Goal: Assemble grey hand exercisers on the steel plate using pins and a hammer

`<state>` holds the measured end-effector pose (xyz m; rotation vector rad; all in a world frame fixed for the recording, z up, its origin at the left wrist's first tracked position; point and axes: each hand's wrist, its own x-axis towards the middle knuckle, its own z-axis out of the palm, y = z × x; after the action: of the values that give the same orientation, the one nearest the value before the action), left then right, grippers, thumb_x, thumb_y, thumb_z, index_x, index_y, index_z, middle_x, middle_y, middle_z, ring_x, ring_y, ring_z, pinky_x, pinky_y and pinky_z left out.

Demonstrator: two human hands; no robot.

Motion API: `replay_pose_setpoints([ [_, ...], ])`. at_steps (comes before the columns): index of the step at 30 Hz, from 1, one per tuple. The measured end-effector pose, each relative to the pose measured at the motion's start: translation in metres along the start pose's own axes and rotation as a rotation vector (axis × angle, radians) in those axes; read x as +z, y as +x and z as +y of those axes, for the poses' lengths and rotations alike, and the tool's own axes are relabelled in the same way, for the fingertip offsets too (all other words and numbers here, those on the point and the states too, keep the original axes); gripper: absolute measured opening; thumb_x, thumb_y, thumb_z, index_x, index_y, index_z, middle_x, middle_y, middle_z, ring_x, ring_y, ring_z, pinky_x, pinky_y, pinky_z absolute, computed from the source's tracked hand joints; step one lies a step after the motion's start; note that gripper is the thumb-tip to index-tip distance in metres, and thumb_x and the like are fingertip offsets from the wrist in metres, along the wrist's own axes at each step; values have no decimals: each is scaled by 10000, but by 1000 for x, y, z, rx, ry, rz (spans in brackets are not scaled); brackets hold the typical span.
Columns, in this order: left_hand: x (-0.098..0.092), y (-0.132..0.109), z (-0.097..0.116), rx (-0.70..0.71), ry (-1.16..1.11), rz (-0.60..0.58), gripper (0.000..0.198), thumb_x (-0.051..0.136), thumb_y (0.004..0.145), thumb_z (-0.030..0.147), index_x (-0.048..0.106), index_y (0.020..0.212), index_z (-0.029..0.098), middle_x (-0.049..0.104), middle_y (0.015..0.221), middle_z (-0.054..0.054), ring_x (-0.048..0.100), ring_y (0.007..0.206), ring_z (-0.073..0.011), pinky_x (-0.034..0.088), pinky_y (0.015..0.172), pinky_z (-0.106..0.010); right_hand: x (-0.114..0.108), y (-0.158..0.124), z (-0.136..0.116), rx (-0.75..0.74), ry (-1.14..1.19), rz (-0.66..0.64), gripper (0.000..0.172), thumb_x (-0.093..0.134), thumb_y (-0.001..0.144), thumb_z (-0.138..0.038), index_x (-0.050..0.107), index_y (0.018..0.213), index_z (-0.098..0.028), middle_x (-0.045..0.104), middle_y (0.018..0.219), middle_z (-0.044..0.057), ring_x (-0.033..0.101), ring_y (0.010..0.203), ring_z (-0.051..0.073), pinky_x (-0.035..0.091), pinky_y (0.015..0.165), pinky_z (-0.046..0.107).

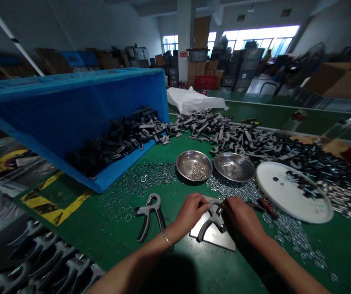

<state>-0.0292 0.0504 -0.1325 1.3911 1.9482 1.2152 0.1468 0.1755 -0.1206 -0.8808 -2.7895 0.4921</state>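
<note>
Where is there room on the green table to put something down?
There is bare green mat between the yellow-and-black tape and the loose hand grip. Another patch lies right of the scattered washers. It is crowded behind the steel bowls, where gray grip handles are piled.

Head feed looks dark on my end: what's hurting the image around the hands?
Head view: the bright rear windows glare while the foreground is dim; shadow darkens the right hand and forearm; wide-angle warping bends the green workbench; the grey plastic hand grip looks sharp.
</note>
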Motion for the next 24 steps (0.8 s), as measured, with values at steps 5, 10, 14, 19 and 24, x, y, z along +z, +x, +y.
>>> replay_pose_setpoints([
  [5,14,-2,0,26,184,9,86,657,881,234,649,811,186,654,919,-24,573,966,-197,395,898,-338,-2,6,-1,-122,-148,-52,162,506,901,-123,581,794,-218,654,810,72,604,854,244,401,735,313],
  [10,17,-7,8,35,288,2,112,644,909,281,636,845,190,649,931,-23,560,987,-208,377,899,-354,3,1,1,-62,-229,-20,188,434,978,-226,588,873,-202,654,855,84,611,726,216,402,642,303],
  [14,19,-9,13,135,463,-13,124,598,941,283,625,879,179,633,961,-46,547,981,-216,385,884,-359,-6,-16,8,-72,-252,2,138,485,954,-237,613,995,-207,677,990,111,616,957,264,455,788,333],
  [19,16,-5,11,396,673,-161,154,507,987,230,637,938,165,636,997,-75,551,1001,-224,386,878,-365,-23,-71,51,148,-457,-21,212,566,887,-370,624,886,-167,672,917,205,619,884,374,474,758,462],
  [24,10,-17,2,529,725,-248,157,509,986,209,659,992,162,651,1104,-86,551,1046,-235,383,915,-390,-32,-101,72,279,-138,7,255,503,853,-486,535,772,-246,661,775,142,642,739,336,485,646,437],
])
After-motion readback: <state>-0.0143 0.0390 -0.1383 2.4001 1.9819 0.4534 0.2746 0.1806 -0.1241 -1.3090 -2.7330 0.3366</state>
